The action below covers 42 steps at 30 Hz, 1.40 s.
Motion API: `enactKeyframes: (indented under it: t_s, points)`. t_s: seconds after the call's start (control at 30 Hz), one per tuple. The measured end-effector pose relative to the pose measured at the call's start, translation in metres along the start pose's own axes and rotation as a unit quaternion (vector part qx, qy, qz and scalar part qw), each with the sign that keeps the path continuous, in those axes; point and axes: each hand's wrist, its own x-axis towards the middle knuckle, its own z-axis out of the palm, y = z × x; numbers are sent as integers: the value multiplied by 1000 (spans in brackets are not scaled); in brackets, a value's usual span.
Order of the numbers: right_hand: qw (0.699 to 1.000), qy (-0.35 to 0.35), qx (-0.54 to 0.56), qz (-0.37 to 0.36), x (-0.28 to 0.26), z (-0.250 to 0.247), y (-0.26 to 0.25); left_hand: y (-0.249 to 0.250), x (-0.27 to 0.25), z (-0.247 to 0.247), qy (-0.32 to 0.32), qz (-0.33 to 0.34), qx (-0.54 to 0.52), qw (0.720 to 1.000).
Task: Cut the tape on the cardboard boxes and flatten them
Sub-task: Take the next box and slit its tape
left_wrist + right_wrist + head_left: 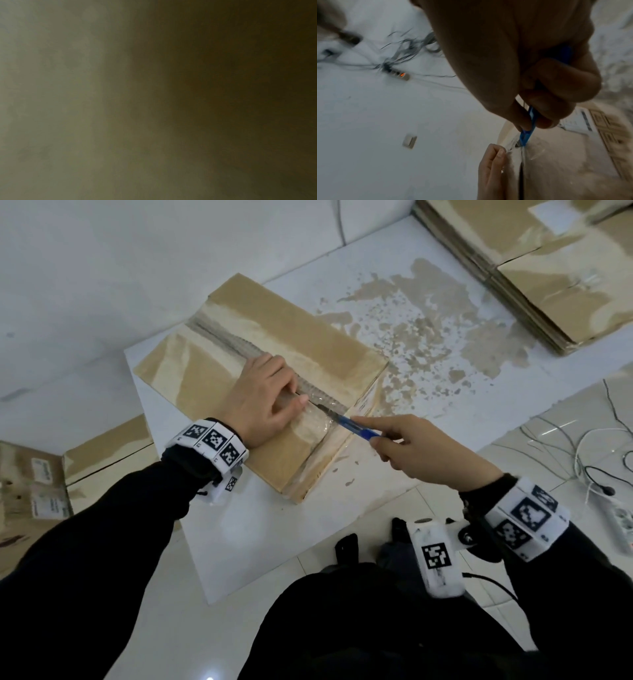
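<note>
surface: white board (260, 529) on tiled floor, peeled patch at far right
box: brown cardboard box (322, 344) I see at board's left edge, seam taped with clear tape (317, 424), partly slit
label: white sticker on box side, unreadable
left hand (263, 400): flat beside seam, fingers relaxed
right hand (428, 450): gripping blue cutter (356, 429), blade in seam
stack: flattened boxes (548, 268), far-right corner

The left wrist view is a dark olive blur with nothing readable; the knife (356, 429) blade tip is hidden in the tape (315, 422) seam; the stack of flattened cardboard (548, 275) is cut off by the head view's edge.
</note>
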Motion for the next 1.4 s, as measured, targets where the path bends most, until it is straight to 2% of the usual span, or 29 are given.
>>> enactKeyframes:
  t_s: [0.13,0.3,0.43,0.5,0.57,0.63,0.73,0.77,0.83,0.87,0.9,0.93,0.97,1.0,1.03,1.07,1.17,1.2,1.3,1.4]
  points:
    - [996,-24,86,7,-1,2,0,4,1,-2,13,-6,-8,1000]
    - [995,-47,84,11,4,-5,-2,7,-4,-6,36,5,-12,999]
    - [987,-117,109,28,-11,-8,7,11,2,-7,49,6,-12,999]
    - [987,-101,127,23,-15,-3,7,10,5,-7,55,2,-19,998]
    - [993,-84,84,3,-22,-1,7,9,5,-6,39,12,7,999]
    - [999,-22,5,-31,-35,-10,9,6,3,-5,1,21,58,998]
    - [993,85,-24,-80,-45,-26,10,14,5,-11,-40,33,197,979]
    - [989,92,-45,-105,-40,-26,11,23,6,-16,-56,14,243,968]
    - [979,68,-122,-146,-25,-18,15,41,8,-22,-98,-77,280,952]
    - [974,53,-160,-153,-18,-13,18,47,8,-24,-120,-141,231,955]
    - [970,44,-185,-153,-13,-8,22,52,10,-29,-145,-241,93,955]
    - [968,37,-194,-154,-10,-5,25,54,14,-30,-153,-358,-105,915]
    - [968,32,-195,-156,-9,-3,28,57,17,-31,-123,-461,-306,824]
    - [967,25,-193,-163,-7,-2,30,60,18,-29,-78,-518,-416,744]
    - [965,19,-195,-176,-5,-3,29,66,20,-25,-24,-546,-458,701]
    - [960,14,-202,-191,-3,-4,29,71,22,-17,11,-570,-450,688]
    - [938,25,-268,-217,-2,-12,27,88,32,4,71,-596,-340,724]
    - [932,37,-286,-219,-6,-18,28,90,36,9,79,-602,-321,726]
    - [927,44,-307,-212,-15,-33,35,89,45,13,98,-614,-318,716]
    - [899,49,-362,-243,-5,-31,26,87,45,16,148,-622,-347,686]
